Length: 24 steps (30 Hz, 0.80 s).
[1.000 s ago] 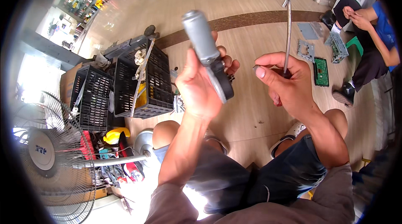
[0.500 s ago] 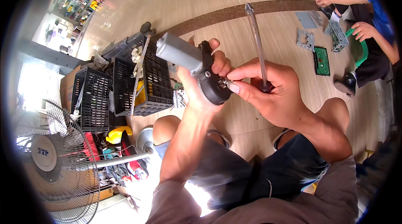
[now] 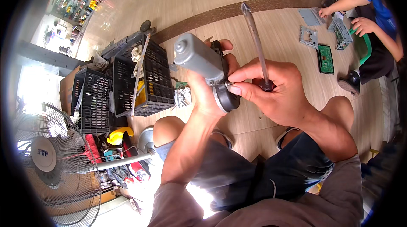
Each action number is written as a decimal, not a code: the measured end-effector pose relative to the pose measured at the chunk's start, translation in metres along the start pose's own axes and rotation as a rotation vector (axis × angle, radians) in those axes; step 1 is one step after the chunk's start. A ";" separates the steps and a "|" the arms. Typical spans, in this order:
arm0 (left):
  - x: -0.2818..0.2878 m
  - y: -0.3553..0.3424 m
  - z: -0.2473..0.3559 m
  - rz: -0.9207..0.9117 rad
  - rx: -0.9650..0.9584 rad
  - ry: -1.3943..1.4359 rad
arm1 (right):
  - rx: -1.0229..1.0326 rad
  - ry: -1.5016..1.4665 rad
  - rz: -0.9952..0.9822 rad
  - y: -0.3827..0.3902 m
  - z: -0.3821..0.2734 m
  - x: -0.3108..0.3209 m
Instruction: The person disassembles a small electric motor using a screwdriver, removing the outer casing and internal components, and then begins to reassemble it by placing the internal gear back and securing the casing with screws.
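Observation:
My left hand [image 3: 204, 93] is wrapped around a geared electric motor [image 3: 197, 57] with a grey metal can and a black round gear housing, held up over my knees. From the right, my right hand [image 3: 275, 89] meets it, thumb and forefinger pinched at a small metal part on the housing; the fingertips mostly hide that part. The same hand keeps a screwdriver [image 3: 257, 40] tucked in its palm, shaft up and tip pointing away from the motor. Its dark handle is largely covered by the fingers.
Black plastic crates [image 3: 159, 78] stand at the left, beside a wire-caged fan [image 3: 44, 155]. Small metal parts [image 3: 183, 97] lie by the crate. At right, another person [image 3: 368, 25] sits near a green circuit board [image 3: 325, 59], metal brackets [image 3: 308, 37] and a green basin [image 3: 365, 47].
My left hand has turned the motor, so the end of its grey can now faces me more. The screwdriver has tipped slightly left. My right fingertips stay at the housing.

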<state>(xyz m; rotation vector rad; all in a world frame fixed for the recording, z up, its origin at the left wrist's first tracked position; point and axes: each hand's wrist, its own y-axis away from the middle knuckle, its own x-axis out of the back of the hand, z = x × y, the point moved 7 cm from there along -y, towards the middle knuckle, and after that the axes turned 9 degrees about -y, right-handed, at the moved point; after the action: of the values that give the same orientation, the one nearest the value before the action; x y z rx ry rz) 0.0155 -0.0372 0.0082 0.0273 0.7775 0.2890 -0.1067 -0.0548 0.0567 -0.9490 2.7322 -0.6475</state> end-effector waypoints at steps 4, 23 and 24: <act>0.002 0.000 0.001 -0.038 -0.027 -0.011 | 0.035 0.027 -0.017 0.000 -0.002 0.001; 0.012 0.000 -0.001 -0.088 -0.019 -0.084 | -0.011 0.107 -0.053 0.001 0.010 0.000; 0.012 0.002 0.000 -0.025 -0.028 -0.146 | -0.022 0.094 -0.056 0.001 0.011 0.001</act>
<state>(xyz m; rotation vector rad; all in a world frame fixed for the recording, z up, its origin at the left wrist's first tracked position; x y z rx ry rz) 0.0228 -0.0327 0.0004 0.0121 0.6282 0.2715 -0.1045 -0.0583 0.0463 -1.0290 2.8088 -0.6895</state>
